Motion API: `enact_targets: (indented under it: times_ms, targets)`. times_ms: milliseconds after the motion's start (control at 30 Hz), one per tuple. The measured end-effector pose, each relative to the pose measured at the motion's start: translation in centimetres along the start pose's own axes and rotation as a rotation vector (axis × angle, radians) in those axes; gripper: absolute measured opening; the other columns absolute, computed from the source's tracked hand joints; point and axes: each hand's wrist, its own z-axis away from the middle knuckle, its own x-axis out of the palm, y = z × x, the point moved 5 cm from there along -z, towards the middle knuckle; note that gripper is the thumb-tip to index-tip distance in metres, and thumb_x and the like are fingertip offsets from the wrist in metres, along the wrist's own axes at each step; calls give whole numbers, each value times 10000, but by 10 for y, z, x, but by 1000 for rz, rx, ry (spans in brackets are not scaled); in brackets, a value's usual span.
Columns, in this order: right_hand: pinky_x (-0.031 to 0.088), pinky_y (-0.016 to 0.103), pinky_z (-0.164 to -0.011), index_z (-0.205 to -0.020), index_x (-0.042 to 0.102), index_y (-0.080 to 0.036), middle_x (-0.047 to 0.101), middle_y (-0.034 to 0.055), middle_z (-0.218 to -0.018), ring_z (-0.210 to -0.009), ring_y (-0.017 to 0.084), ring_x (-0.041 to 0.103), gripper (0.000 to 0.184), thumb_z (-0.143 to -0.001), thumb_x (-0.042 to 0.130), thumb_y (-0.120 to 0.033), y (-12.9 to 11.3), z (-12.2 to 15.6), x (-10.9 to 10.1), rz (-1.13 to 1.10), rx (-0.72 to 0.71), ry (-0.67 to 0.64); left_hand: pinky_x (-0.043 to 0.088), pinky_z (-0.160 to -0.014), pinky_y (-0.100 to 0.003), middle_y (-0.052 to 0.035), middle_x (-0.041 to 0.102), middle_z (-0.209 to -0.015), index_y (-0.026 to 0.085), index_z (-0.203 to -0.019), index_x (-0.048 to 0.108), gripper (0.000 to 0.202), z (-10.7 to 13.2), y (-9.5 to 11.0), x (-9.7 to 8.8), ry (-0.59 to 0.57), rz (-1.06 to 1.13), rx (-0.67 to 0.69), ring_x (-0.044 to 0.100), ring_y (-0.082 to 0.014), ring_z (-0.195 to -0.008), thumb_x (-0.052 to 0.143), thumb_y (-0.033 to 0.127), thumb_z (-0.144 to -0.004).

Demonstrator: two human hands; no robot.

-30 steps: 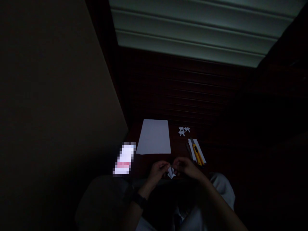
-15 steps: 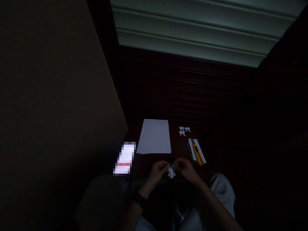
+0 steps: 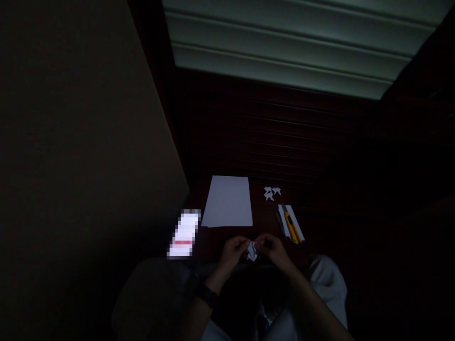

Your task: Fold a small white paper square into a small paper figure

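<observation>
Left hand (image 3: 232, 251) and right hand (image 3: 273, 248) pinching folded paper (image 3: 252, 252) between them — more upper part showing than before, yellow cutter (image 3: 292, 227) unmoved rightward.

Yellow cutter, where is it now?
In the head view, the yellow cutter lies on narrow white paper, to the right of and beyond the right hand.

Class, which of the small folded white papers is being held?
The folded paper held between the left hand and right hand; the other three papers lie clustered farther off, right of the large white sheet.
</observation>
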Motion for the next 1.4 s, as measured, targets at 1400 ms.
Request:
enact_targets:
  times_ms: [1400]
  targets:
    - [419,225,-553,-653,570,-168,585,-14,-636,-588,128,527,98,-601,652,-175,11,-10,-1,-73,-29,134,430,-560,-224,-47,650,-686,123,-813,661,305,-3,-11,-2,37,-24,1,573,-141,-608,596,408,-727]
